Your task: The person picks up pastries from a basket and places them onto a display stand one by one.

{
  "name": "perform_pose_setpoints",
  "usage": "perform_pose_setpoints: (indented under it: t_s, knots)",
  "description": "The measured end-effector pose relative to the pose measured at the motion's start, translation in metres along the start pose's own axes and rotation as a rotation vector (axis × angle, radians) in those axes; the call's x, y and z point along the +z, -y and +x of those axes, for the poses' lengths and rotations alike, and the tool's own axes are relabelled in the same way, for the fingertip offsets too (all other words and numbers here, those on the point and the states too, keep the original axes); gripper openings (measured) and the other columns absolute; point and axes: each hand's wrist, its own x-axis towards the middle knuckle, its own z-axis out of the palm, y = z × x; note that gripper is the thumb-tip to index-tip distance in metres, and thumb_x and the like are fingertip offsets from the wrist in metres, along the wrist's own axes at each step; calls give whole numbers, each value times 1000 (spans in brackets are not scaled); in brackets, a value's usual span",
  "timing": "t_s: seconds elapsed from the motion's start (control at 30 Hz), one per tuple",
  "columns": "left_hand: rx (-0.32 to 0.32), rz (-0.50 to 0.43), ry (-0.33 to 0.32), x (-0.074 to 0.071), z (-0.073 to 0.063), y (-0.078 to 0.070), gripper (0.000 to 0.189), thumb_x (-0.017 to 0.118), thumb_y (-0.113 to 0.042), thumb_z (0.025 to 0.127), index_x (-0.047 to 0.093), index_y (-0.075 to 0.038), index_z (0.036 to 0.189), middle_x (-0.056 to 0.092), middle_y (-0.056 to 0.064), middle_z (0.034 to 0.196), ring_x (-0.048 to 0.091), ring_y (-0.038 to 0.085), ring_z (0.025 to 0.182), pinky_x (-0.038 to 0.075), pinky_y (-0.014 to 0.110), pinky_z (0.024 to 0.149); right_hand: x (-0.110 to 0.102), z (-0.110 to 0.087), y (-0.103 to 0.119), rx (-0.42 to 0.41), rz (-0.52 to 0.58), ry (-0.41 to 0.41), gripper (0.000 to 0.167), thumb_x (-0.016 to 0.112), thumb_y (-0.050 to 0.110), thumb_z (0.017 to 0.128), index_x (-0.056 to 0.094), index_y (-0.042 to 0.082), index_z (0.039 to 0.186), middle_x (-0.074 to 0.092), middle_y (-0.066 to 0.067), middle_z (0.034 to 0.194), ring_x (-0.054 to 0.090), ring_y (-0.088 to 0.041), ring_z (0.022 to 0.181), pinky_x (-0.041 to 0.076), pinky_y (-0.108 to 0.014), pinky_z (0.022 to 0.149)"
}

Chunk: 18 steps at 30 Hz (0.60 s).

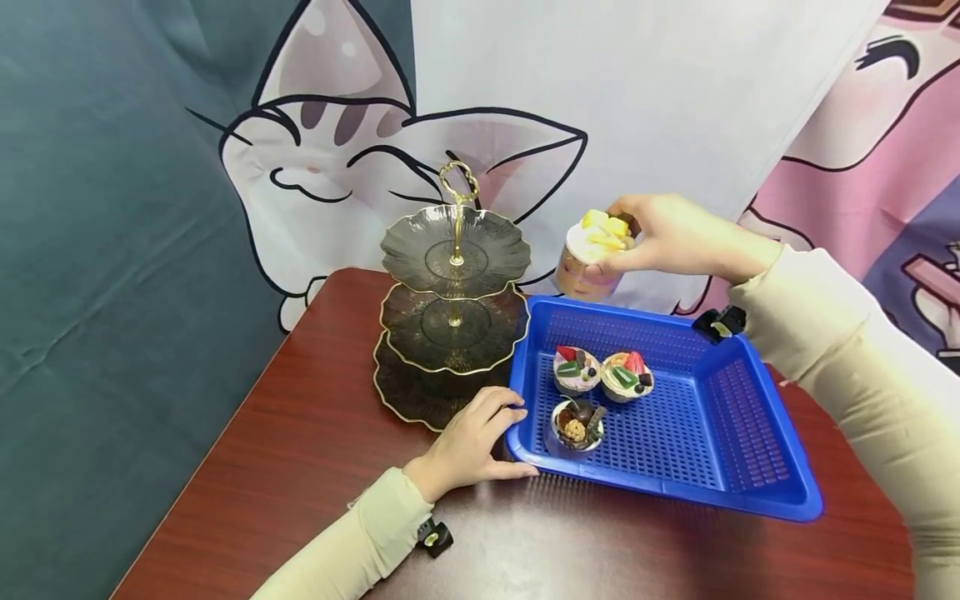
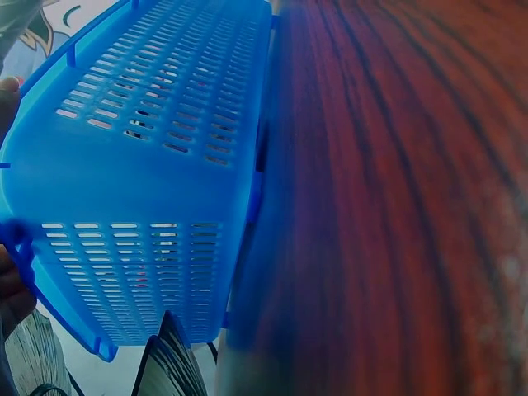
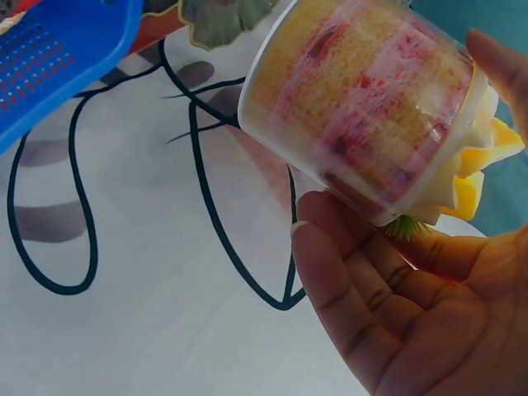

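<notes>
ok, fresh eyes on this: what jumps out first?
Likely the blue perforated basket on the table, with three decorated dessert cups towards its left end. Next, the layered cake cup topped with yellow chunks, held tilted in the right hand near the basket's far left corner. Then the dark, gold-rimmed three-tier stand left of the basket, with a cartoon-cat backdrop behind.

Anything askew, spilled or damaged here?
Nothing really stands out. The dessert cup in the right hand leans slightly, but its yellow topping is in place. The three cups in the blue basket sit tops up, and no spill or damage shows.
</notes>
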Motion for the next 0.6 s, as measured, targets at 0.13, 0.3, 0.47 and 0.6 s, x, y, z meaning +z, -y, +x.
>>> perform_pose_setpoints:
  t_s: [0.13, 0.3, 0.47, 0.6]
  knots:
    - [1, 2, 0, -1, 0, 0, 66, 81, -56, 65, 64, -3, 102, 58, 9, 113, 53, 22, 111, 47, 31, 99, -5, 9, 3, 1, 6, -15, 57, 77, 40, 77, 59, 2, 116, 64, -10, 97, 56, -21, 85, 44, -32, 72]
    - [-2, 1, 3, -2, 0, -1, 66, 82, -55, 64, 64, -4, 101, 58, 9, 113, 53, 21, 111, 47, 30, 99, -10, 22, 7, 0, 21, -21, 54, 75, 40, 78, 58, 4, 114, 62, -10, 95, 54, -21, 84, 42, -30, 70]
    - [-1, 6, 4, -1, -1, -1, 66, 82, -55, 64, 64, -3, 102, 58, 9, 113, 52, 21, 111, 47, 30, 99, -13, 35, 9, -2, 42, -14, 55, 76, 42, 77, 59, 5, 114, 62, -10, 97, 53, -21, 85, 41, -29, 70]
    - [3, 17, 2, -1, -1, 0, 67, 82, -56, 64, 64, -4, 103, 58, 8, 113, 52, 21, 111, 47, 30, 100, -14, 44, 10, -11, 54, -14, 54, 75, 40, 78, 59, 4, 115, 61, -9, 95, 52, -20, 85, 41, -28, 69]
